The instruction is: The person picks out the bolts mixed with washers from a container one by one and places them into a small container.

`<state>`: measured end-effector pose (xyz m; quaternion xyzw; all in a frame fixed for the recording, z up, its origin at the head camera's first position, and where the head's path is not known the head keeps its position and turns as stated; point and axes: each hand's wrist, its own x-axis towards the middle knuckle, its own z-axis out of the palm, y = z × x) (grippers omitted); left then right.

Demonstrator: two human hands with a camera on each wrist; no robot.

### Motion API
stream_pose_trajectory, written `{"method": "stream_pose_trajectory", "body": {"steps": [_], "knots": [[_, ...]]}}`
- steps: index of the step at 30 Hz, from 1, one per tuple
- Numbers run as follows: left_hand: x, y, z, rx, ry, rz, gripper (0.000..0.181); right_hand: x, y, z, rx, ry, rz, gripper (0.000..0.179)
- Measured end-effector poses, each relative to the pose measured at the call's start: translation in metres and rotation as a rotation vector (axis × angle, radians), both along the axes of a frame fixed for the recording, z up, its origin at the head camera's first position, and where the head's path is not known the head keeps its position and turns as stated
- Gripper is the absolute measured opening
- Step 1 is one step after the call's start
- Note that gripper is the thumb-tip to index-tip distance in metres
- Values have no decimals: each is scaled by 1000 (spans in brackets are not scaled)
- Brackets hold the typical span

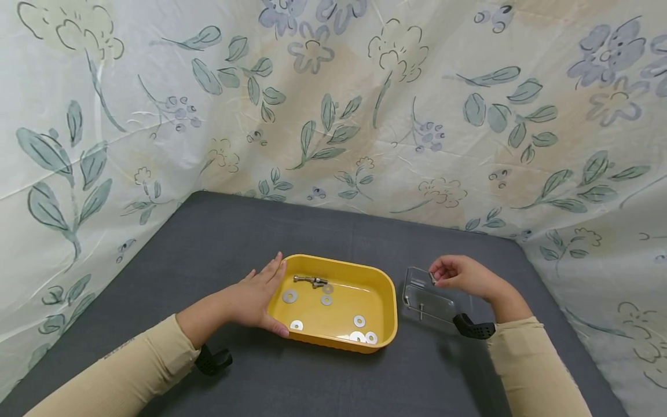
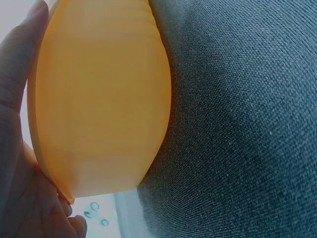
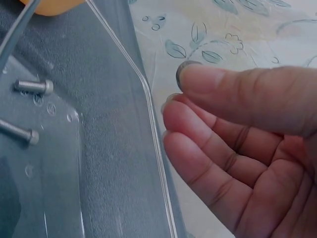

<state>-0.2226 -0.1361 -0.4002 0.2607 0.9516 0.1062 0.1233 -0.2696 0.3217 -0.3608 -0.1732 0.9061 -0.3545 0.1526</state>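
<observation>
My left hand [image 1: 255, 298] rests spread at the left end of a yellow bin [image 1: 388, 301], thumb at the near rim and straight fingers along the far-left corner. From the left wrist view, the bin's outer wall [image 2: 104, 99] fills much of the frame beside that hand. My right hand [image 1: 464, 275] pinches a small grey metal washer [image 3: 184, 72] between thumb and fingertips, mostly covered by the thumb. It hovers over the far right part of a clear plastic tray [image 1: 440, 310]. Several flat washers [image 1: 289, 296] and a few bolts [image 1: 304, 279] lie inside the bin.
Inside the clear tray lie bolts [image 3: 33, 87], seen close up from the right wrist. Bin and tray stand side by side on a dark grey cloth-covered table [image 1: 323, 382]. A floral curtain [image 1: 333, 116] encloses the back and sides.
</observation>
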Motion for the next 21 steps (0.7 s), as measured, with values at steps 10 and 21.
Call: {"method": "stream_pose_trajectory", "body": {"steps": [10, 21], "knots": [[0, 2, 4, -10, -19, 6, 136, 4, 11, 1, 1, 3, -23, 25], [0, 1, 5, -5, -16, 3, 135, 6, 9, 5, -16, -8, -39, 29]]}}
